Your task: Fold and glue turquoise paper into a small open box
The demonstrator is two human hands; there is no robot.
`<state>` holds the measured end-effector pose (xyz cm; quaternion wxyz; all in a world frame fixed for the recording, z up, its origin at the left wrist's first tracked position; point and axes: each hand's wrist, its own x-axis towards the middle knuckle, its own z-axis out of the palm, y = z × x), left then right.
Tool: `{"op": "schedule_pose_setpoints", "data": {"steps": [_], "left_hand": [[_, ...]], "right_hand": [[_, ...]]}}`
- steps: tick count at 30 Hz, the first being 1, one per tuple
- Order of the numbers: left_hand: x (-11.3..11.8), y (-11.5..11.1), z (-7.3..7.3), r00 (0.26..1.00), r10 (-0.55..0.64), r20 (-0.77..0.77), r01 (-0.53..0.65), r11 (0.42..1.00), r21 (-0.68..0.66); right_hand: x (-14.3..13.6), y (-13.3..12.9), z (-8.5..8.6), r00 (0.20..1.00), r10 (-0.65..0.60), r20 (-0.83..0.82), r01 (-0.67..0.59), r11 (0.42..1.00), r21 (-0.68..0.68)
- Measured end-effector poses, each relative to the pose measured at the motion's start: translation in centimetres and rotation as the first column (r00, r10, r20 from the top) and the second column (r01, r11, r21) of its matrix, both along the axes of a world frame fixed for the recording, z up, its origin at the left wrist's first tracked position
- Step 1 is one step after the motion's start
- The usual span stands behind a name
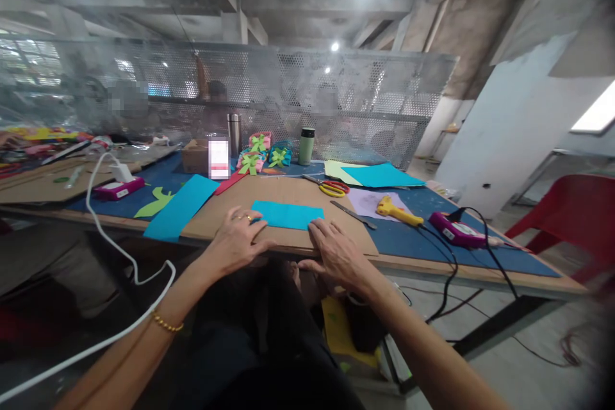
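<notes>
A blue rectangular sheet (288,214) lies flat on a brown cardboard mat (273,190) at the table's front edge. My left hand (240,238) rests at the sheet's left end, with a ring on one finger and its thumb stretched apart. At the right end, my right hand (339,251) lays its fingertips on the sheet's lower corner, its thumb spread below the edge. Neither hand is closed round anything. Beyond the sheet are scissors with red and yellow handles (334,188), and a dark metal blade-like tool (353,214) lies to the right.
A blue strip (182,208) and green cut paper (154,202) lie left. Right are a yellow glue gun (398,211), a purple power strip (456,230) and black cables. Flower-like pieces (252,163), a green bottle (306,146) and a steel flask (234,134) stand behind.
</notes>
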<state>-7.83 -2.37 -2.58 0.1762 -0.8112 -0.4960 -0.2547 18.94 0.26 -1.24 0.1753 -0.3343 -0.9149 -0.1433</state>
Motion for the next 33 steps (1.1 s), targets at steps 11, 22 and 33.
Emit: {"op": "schedule_pose_setpoints", "data": {"steps": [11,22,33], "left_hand": [[2.9,-2.2,-1.8,0.998,0.016,-0.069,-0.013,0.999,0.041],[3.7,-1.9,-1.5,0.992,-0.116,0.059,0.114,0.993,0.032],[3.5,0.4,0.0,0.898,-0.048,0.437,0.137,0.975,-0.176]], "right_hand": [[1.0,-0.1,-0.2,0.988,-0.155,-0.005,0.154,0.974,0.164],[-2.0,-1.8,-2.8,0.997,0.020,-0.075,-0.010,0.992,0.128],[-3.1,-2.6,-3.9,0.986,-0.035,-0.165,0.067,0.979,0.193]]}}
